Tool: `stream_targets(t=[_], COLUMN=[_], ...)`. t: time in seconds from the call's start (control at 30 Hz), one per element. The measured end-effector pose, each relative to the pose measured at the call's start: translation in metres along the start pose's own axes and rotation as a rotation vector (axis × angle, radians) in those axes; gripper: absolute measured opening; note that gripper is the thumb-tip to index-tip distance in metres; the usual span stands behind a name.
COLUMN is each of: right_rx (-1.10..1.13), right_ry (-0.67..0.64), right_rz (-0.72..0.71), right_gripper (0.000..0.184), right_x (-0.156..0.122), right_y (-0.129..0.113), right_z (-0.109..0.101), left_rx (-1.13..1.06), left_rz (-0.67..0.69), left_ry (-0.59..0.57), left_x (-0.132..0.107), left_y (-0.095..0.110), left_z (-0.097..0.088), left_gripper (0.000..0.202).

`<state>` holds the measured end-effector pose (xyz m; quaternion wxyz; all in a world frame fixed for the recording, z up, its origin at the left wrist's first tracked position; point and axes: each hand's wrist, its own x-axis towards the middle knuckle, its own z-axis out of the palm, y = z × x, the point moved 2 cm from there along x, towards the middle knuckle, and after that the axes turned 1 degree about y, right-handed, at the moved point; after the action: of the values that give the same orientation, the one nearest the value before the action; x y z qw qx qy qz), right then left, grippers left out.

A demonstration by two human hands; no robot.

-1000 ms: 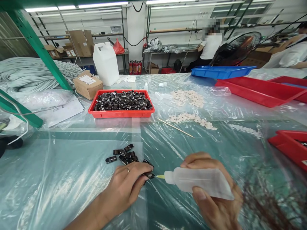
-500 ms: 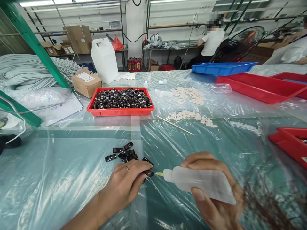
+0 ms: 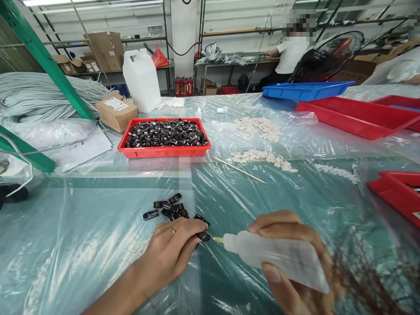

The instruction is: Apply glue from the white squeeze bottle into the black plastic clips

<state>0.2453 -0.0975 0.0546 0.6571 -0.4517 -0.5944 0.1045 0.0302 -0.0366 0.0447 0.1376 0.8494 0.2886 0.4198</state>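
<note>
Bare left forearm (image 3: 123, 288), slim gold-coloured ring (image 3: 173, 229) on left hand (image 3: 167, 248), uncovered right hand (image 3: 293, 229)

So the squeeze bottle (image 3: 278, 253) is a frosty, see-through white one, held on its side in the right hand (image 3: 295, 258), with its skinny yellow nozzle (image 3: 218, 239) aimed left. The tip's right by a small glossy black piece (image 3: 204, 236) pinched in the left hand (image 3: 170, 245), partly covered by fingers. Can't tell if they're touching.

The green worktop (image 3: 98, 205), covered in clear film (image 3: 65, 245), bears loose black parts (image 3: 171, 208), a filled red tray (image 3: 164, 152), 1 thin stick (image 3: 239, 169) and 2 patches of cream pieces (image 3: 257, 127).
</note>
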Motion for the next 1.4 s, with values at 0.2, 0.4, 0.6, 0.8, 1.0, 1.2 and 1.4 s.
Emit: stream_targets(t=[0.2, 0.4, 0.6, 0.8, 1.0, 1.2, 1.4], right_rx=[0.006, 0.023, 0.008, 0.020, 0.003, -0.018, -0.020], right_ry=[-0.002, -0.004, -0.021, -0.009, -0.010, -0.037, -0.015], right_rz=[-0.022, -0.023, -0.026, -0.020, -0.006, -0.055, -0.028], right_gripper=[0.031, 0.033, 0.035, 0.032, 0.029, 0.022, 0.020], right_x=[-0.0017, -0.0013, -0.0013, -0.0029, -0.0059, -0.0036, -0.0037], right_y=[-0.0041, -0.0051, -0.0032, -0.0037, -0.0053, -0.0049, -0.0075], right_z=[-0.0004, -0.0011, -0.0022, -0.0020, 0.0000, -0.0019, 0.0006], left_rx=[-0.010, -0.015, -0.052, -0.049, -0.050, -0.068, -0.060], left_rz=[-0.016, -0.010, -0.031, -0.045, -0.018, -0.014, -0.014], left_ry=[0.006, 0.003, -0.054, -0.084, -0.111, -0.117, -0.121], left_x=[-0.0008, 0.0002, 0.0030, 0.0028, 0.0029, 0.0027, 0.0016], left_y=[0.0010, 0.0027, 0.0048, 0.0047, 0.0037, 0.0026, 0.0014], left_z=[0.0007, 0.0003, -0.0033, -0.0053, -0.0037, -0.0022, -0.0021], left_gripper=[0.017, 0.017, 0.017, 0.017, 0.017, 0.016, 0.018])
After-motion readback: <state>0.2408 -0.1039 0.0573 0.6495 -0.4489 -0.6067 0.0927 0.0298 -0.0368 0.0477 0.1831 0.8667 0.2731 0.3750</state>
